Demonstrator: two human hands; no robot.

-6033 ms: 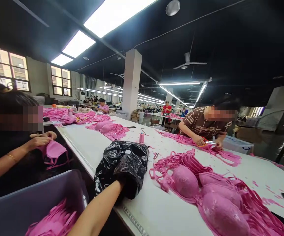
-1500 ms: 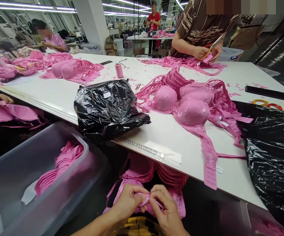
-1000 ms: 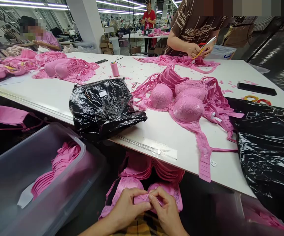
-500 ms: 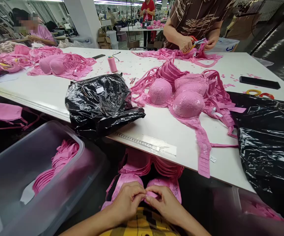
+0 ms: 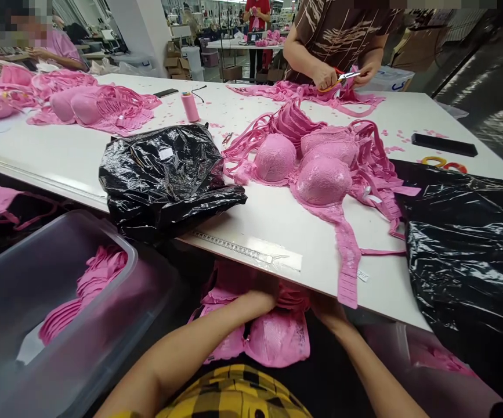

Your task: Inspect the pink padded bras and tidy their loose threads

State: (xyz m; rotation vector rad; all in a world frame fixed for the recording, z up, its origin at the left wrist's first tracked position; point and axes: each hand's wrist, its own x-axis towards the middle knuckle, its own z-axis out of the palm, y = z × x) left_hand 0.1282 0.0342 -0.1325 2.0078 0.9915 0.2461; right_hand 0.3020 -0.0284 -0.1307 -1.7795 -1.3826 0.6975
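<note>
Bras (image 5: 277, 339) lie by our left hand (image 5: 267, 288) and right hand (image 5: 327, 309); table edge (image 5: 251, 265) hides the fingers, grip and spread we can't tell.

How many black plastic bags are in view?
2. The left bag lies left of the pink bras, at the near edge of the table; the right bag drapes over that edge, right of the bras. More may be hidden.

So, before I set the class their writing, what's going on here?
The person's left hand and right hand reach beneath the near edge of the table, by a stack of pink bras; what they grip is hidden. Across the table, a co-worker holds scissors at some pink fabric. On top, a pile of pink bras lies between a black plastic bag and more black plastic.
</note>
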